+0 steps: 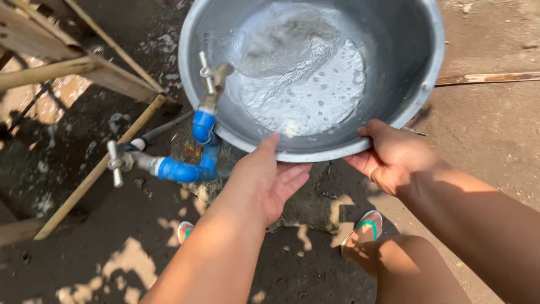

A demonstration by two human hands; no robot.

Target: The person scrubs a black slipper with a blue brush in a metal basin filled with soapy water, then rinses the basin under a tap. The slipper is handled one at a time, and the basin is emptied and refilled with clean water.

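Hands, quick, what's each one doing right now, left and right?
Left hand: closed on the near rim of the grey metal basin, thumb over the edge.
Right hand: closed on the same rim, thumb on top.

I'm getting a single head view, looking steeply down from above my own arms, close in. It's facing the ground: metal basin filling the upper centre, blue tap pipe at left, my feet at the lower edge.
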